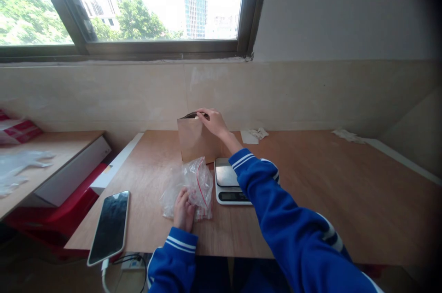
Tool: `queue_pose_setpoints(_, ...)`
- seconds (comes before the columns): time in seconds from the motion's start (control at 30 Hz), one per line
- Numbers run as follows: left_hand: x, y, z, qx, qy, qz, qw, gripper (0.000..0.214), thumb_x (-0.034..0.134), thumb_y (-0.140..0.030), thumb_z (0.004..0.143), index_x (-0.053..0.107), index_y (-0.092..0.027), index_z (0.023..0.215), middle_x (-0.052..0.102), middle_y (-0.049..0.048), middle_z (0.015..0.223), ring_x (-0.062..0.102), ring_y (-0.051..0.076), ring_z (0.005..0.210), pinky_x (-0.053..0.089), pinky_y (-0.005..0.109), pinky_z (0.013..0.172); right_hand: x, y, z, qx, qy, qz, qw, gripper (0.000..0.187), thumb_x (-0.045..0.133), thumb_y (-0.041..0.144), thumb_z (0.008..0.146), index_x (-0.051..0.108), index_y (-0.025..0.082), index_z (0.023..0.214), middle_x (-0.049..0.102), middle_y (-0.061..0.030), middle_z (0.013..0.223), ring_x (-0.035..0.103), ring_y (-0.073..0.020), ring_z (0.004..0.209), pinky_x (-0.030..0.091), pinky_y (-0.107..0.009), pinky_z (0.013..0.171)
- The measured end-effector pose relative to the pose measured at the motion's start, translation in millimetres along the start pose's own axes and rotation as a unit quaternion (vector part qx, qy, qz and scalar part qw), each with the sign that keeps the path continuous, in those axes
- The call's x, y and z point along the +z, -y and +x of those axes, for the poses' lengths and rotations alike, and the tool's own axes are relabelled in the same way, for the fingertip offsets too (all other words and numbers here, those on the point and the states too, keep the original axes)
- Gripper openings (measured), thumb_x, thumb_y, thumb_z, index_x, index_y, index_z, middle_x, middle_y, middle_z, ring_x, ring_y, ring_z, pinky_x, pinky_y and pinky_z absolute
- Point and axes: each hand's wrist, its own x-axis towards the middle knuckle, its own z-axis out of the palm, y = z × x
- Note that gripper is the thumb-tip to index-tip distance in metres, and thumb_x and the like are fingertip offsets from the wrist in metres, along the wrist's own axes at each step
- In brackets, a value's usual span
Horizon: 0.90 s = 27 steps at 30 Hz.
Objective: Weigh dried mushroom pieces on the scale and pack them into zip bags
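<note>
While the right hand (213, 122) pinches a kraft paper bag (196, 141) at its rim, the left hand (184, 210) presses flat on a plastic zip bag (199, 182) in front of it.

L hand (183, 210) low, R hand (214, 122) raised, arm (272, 210) outstretched

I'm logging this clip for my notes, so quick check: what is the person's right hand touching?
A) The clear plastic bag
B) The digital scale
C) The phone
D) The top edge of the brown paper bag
D. The right hand is at the top edge of the brown paper bag, away from the digital scale.
</note>
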Motion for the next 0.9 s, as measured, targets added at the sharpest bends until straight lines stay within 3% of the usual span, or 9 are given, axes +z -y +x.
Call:
queue_pose_setpoints(0.17,0.0,-1,-1,0.001,0.005,0.002,1.0,0.024,0.071,-0.019,0.065,0.056,-0.017,0.084,0.065,-0.0005,0.078,0.062,0.011,0.068,0.049,0.02,0.062,-8,13,-22,-0.012,-0.054,-0.024,0.998,0.035,0.038,0.039,0.095,0.063,0.023,0.113,0.053,-0.0083,0.126,0.043,-0.0235,0.118,0.027,-0.041,0.103)
queue_pose_setpoints(0.27,-0.2,-1,-1,0.0,0.001,-0.006,1.0,0.027,0.071,-0.019,0.064,0.055,-0.017,0.086,0.065,-0.0013,0.077,0.061,0.01,0.066,0.047,0.02,0.06,-19,29,-55,0.025,-0.064,0.051,0.996,0.04,0.032,0.044,0.096,0.06,0.02,0.112,0.057,-0.0084,0.115,0.048,-0.0208,0.11,0.033,-0.037,0.099)
queue_pose_setpoints(0.33,0.6,-1,-1,0.007,0.004,-0.013,1.0,0.029,0.072,-0.02,0.063,0.055,-0.018,0.087,0.065,-0.002,0.077,0.061,0.01,0.065,0.047,0.02,0.059,-25,38,-84,0.04,0.013,0.117,0.992,0.042,0.032,0.046,0.095,0.06,0.018,0.107,0.06,-0.0077,0.107,0.053,-0.0181,0.102,0.039,-0.032,0.092)
queue_pose_setpoints(0.43,2.8,1,-1,0.035,0.01,0.004,0.999,0.03,0.074,-0.023,0.06,0.055,-0.019,0.084,0.064,-0.0029,0.075,0.061,0.011,0.065,0.046,0.021,0.06,-31,41,-123,0.087,0.17,0.165,0.968,0.039,0.047,0.05,0.088,0.061,0.017,0.103,0.064,-0.006,0.097,0.058,-0.016,0.085,0.045,-0.028,0.075)
queue_pose_setpoints(0.5,4.1,1,-2,0.06,0.008,0.028,0.998,0.03,0.076,-0.024,0.059,0.057,-0.018,0.082,0.063,-0.0029,0.074,0.06,0.011,0.066,0.046,0.021,0.061,-33,38,-139,0.108,0.218,0.175,0.954,0.036,0.053,0.05,0.085,0.063,0.016,0.092,0.065,-0.0032,0.084,0.057,-0.0144,0.074,0.044,-0.026,0.067)
queue_pose_setpoints(0.57,5.0,-1,-3,0.078,0.009,0.058,0.995,0.03,0.076,-0.025,0.059,0.061,-0.017,0.084,0.063,-0.0019,0.074,0.059,0.011,0.066,0.044,0.021,0.061,-36,32,-147,0.128,0.191,0.19,0.955,0.032,0.052,0.046,0.086,0.062,0.016,0.083,0.063,-0.0014,0.076,0.056,-0.0136,0.07,0.043,-0.026,0.064)
queue_pose_setpoints(0.7,8.4,-18,-11,0.103,0.031,0.113,0.988,0.031,0.075,-0.027,0.063,0.064,-0.015,0.09,0.064,0.0008,0.073,0.06,0.013,0.067,0.044,0.023,0.065,-38,26,-150,0.155,0.107,0.257,0.948,0.025,0.049,0.041,0.087,0.059,0.017,0.086,0.061,-0.0007,0.079,0.057,-0.0137,0.074,0.045,-0.027,0.069)
queue_pose_setpoints(0.83,20.9,-41,-22,0.12,0.083,0.178,0.973,0.04,0.065,-0.041,0.071,0.063,-0.013,0.099,0.067,0.0058,0.079,0.063,0.018,0.069,0.045,0.03,0.066,-31,37,-158,0.163,0.059,0.276,0.946,0.023,0.041,0.041,0.091,0.052,0.021,0.089,0.056,0.0011,0.077,0.056,-0.0133,0.07,0.046,-0.026,0.067)
queue_pose_setpoints(0.9,30.2,-47,-27,0.148,0.07,0.246,0.955,0.042,0.063,-0.046,0.073,0.062,-0.014,0.099,0.066,0.0056,0.08,0.061,0.017,0.065,0.045,0.028,0.062,-24,45,-165,0.172,0.037,0.276,0.945,0.023,0.036,0.041,0.092,0.048,0.022,0.09,0.055,0.0011,0.078,0.056,-0.0128,0.066,0.046,-0.025,0.064)
